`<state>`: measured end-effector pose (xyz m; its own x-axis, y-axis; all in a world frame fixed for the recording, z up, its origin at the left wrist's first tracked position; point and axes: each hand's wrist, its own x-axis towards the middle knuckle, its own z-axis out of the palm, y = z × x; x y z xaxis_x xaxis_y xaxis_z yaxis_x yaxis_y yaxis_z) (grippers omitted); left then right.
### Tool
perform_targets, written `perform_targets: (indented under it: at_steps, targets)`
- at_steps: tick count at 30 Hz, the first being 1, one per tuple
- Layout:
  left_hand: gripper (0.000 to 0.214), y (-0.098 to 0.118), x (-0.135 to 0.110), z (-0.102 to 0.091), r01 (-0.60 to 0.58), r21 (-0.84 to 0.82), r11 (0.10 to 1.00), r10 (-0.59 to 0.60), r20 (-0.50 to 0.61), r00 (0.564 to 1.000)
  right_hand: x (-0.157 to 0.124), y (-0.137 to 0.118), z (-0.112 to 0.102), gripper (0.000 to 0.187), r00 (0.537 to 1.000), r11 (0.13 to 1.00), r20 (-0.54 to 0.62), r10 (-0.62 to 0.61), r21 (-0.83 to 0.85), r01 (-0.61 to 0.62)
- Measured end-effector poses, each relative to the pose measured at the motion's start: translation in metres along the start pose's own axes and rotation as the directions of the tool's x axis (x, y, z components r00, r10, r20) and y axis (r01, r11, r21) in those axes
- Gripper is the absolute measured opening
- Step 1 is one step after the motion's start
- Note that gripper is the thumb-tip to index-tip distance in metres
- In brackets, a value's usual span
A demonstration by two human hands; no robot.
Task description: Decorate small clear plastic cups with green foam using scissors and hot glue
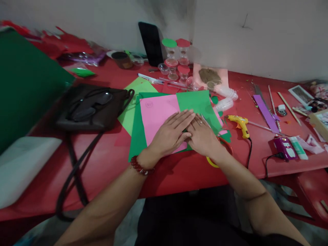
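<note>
My left hand lies with fingers stretched out over a pink sheet, its fingertips meeting those of my right hand. The right hand, with a ring on one finger, rests flat on a green sheet, fingers extended. Neither hand visibly grips anything. A small round pencil drawing marks the pink sheet's upper left corner. Darker green and light green sheets stick out beneath. Scissors with yellow and red handles lie partly hidden under my right wrist; their blades cannot be made out.
A yellow glue gun with a cord sits to the right, near a purple strip and a purple box. Behind stand plastic-cup stacks and a phone. A dark bag with sunglasses occupies the left.
</note>
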<state>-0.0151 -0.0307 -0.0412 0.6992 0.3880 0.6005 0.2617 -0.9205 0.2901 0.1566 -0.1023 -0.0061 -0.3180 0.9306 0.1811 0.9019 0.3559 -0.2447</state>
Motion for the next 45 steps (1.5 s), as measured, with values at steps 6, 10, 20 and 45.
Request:
perform_targets:
  at_steps: [6,10,20,45]
  targets:
    - [0.078,-0.003,-0.002,-0.002,-0.022,0.048,0.999,0.022,0.003,1.000,-0.004,0.009,-0.015,0.077,0.999,0.999,0.021,-0.034,0.028,0.033]
    - [0.071,-0.004,-0.001,-0.006,-0.061,0.093,0.994,0.063,-0.022,0.998,-0.015,0.021,-0.041,0.084,0.997,0.998,0.066,-0.035,-0.041,0.038]
    - [0.046,-0.003,0.000,-0.004,-0.082,0.095,0.992,0.088,-0.060,0.994,-0.026,0.017,-0.054,0.088,0.972,0.997,0.231,0.038,-0.068,-0.023]
    - [0.050,0.000,0.001,0.001,-0.054,0.054,0.997,0.060,-0.101,0.993,-0.027,0.015,-0.055,0.076,0.974,0.996,0.221,0.053,-0.084,-0.035]
